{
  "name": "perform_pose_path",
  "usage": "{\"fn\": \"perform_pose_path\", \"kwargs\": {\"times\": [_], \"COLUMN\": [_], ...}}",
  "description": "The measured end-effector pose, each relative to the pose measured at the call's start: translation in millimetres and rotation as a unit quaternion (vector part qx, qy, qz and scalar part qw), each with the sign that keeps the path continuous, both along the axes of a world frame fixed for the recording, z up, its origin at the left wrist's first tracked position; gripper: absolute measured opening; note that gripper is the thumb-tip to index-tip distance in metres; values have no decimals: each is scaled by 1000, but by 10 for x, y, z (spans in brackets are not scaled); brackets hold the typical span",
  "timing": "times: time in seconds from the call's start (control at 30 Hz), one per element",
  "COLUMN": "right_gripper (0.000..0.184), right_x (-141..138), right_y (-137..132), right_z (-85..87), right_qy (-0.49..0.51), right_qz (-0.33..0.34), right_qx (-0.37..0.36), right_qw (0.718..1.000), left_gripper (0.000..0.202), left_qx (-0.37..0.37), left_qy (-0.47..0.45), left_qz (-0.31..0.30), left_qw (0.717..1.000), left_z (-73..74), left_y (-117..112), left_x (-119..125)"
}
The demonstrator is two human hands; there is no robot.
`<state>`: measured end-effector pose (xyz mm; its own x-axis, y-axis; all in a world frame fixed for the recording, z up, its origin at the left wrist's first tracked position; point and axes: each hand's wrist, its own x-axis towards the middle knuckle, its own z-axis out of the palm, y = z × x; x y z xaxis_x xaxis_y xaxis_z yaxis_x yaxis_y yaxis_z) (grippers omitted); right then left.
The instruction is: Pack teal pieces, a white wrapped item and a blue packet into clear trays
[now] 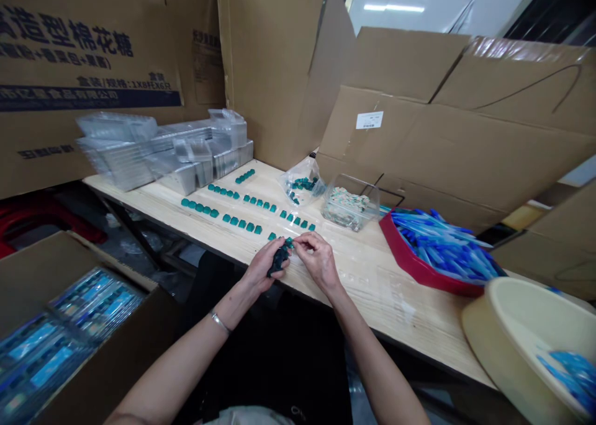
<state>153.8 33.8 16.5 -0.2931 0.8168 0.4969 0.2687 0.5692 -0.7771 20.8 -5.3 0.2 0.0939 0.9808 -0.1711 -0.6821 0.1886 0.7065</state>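
Note:
My left hand [265, 265] is closed round a clump of dark teal pieces [278, 259] at the table's front edge. Thumb and forefinger of my right hand [319, 259] pinch at a small green piece [289, 242] beside the left fingertips. Just beyond my hands, small teal-green block-like pieces [242, 223] lie on the table in short rows of several each. Farther back is another short row of green pieces [245, 175]. A clear plastic bag [302, 180] with more dark green pieces lies open behind the rows.
Stacked clear plastic boxes [186, 146] stand at the back left. Right of the bag are a clear tub [351, 201] of small pale pieces, a red tray [433, 276] heaped with blue items and a cream basin [493, 332]. A carton [153, 313] of blue packages sits lower left.

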Motion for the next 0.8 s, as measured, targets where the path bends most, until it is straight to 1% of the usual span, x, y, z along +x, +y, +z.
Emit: {"fn": "perform_pose_path", "kwargs": {"times": [0.1,0.17,0.23,0.27,0.33,0.43,0.57,0.7,0.73,0.8], "right_gripper": [14,20,22,22,21,21,22,18,17,14], "right_x": [25,47,65,71,76,69,48,24,19,14], "right_y": [42,68,83,87,87,78,75,75,74,67], "right_z": [-15,-15,-11,-9,-11,-27,-68,-108,-113,-112], "right_qy": [43,71,81,80,75,71,92,100,100,101], "right_qz": [-1,16,30,34,34,30,35,13,11,4], "right_qx": [-122,-199,-233,-236,-228,-216,-224,-206,-202,-193], "right_qw": [992,977,969,968,970,973,969,973,974,976], "left_gripper": [25,24,25,26,28,30,31,31,30,28], "left_qx": [3,5,8,9,12,29,46,47,46,36], "left_qy": [-10,-12,-8,-3,13,51,96,103,93,58], "left_qz": [-16,-58,-104,-118,-118,-78,-35,-2,-7,-49], "left_qw": [1000,998,995,993,993,995,994,994,995,996], "left_z": [11,33,59,70,80,71,42,34,39,54], "left_y": [0,-6,-14,-19,-28,-38,-55,-67,-68,-66], "left_x": [-25,-54,-77,-82,-79,-43,17,33,25,-3]}}
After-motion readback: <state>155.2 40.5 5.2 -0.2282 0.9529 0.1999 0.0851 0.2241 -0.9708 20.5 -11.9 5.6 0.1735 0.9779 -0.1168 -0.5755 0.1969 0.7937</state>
